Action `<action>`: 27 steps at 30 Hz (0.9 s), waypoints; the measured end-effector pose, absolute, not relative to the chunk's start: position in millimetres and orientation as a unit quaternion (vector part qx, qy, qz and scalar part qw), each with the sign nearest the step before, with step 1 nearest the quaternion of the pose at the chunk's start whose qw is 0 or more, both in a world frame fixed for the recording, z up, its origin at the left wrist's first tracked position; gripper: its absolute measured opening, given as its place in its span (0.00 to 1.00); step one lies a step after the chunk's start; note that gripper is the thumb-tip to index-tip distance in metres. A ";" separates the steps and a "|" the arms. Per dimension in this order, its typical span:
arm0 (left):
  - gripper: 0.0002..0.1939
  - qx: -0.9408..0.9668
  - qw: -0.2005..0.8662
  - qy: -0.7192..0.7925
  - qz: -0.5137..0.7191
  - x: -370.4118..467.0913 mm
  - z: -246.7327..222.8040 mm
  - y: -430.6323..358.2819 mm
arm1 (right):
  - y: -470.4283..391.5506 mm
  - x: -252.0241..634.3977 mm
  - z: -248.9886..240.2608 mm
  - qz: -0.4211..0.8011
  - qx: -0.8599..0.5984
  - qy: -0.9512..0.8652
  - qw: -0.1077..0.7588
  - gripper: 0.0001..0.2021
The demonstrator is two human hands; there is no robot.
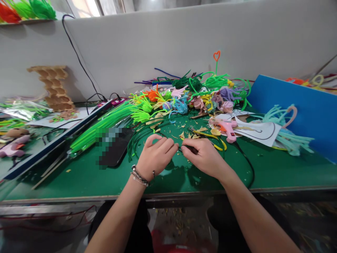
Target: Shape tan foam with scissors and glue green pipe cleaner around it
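Observation:
My left hand (159, 151) and my right hand (204, 154) are close together above the green table, fingertips nearly meeting. Both are closed in a pinch on what looks like a dark green pipe cleaner (179, 148), mostly hidden by the fingers. Curved dark green pipe cleaners (131, 147) lie on the table around my left hand. Yellow-handled pliers (210, 135) rest just beyond my right hand. A pink glue gun (226, 127) lies farther right, its black cord running toward the table's front edge.
A phone (118, 149) and a bundle of bright green pipe cleaners (101, 128) lie at left. Colourful pipe-cleaner flowers (179, 103) are heaped at the back. A blue panel (295, 112) stands at right, with pale teal pipe-cleaner pieces (292, 138) before it. Scraps litter the middle.

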State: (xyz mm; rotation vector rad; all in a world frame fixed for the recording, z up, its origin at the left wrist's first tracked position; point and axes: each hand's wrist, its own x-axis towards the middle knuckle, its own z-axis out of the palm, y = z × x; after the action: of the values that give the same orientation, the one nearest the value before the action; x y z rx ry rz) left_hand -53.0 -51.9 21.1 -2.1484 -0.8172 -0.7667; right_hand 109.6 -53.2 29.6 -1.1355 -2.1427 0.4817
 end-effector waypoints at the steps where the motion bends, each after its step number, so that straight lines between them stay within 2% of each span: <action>1: 0.17 -0.830 0.352 -0.315 -0.295 -52.6 21.2 -52.1 | -53.2 110.0 30.1 0.182 -0.431 -0.823 0.322 0.14; 6: 0.18 -0.837 0.346 -0.310 -0.290 -51.4 20.8 -53.0 | -53.2 110.9 31.0 0.148 -0.438 -0.831 0.309 0.14; 10: 0.19 -0.834 0.351 -0.307 -0.296 -50.0 20.9 -55.2 | -52.7 107.8 28.2 0.138 -0.448 -0.819 0.330 0.14; 15: 0.17 -0.827 0.367 -0.299 -0.303 -46.6 21.5 -57.0 | -53.3 99.4 23.2 0.195 -0.497 -0.742 0.406 0.14; 19: 0.16 -0.825 0.370 -0.300 -0.304 -45.6 21.6 -57.1 | -53.9 96.4 21.8 0.241 -0.502 -0.711 0.429 0.14; 22: 0.15 -0.831 0.337 -0.321 -0.303 -47.4 20.6 -55.3 | -54.3 97.8 23.2 0.220 -0.495 -0.726 0.423 0.14; 27: 0.09 -0.848 0.216 -0.379 -0.303 -53.2 20.3 -51.8 | -55.8 103.8 27.9 0.086 -0.471 -0.795 0.373 0.15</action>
State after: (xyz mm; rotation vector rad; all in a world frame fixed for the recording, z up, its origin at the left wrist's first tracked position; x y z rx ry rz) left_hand -53.2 -51.8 20.3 -2.3491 -1.0498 -0.8394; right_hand 103.8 -55.8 27.9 -1.2079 -2.0366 0.2208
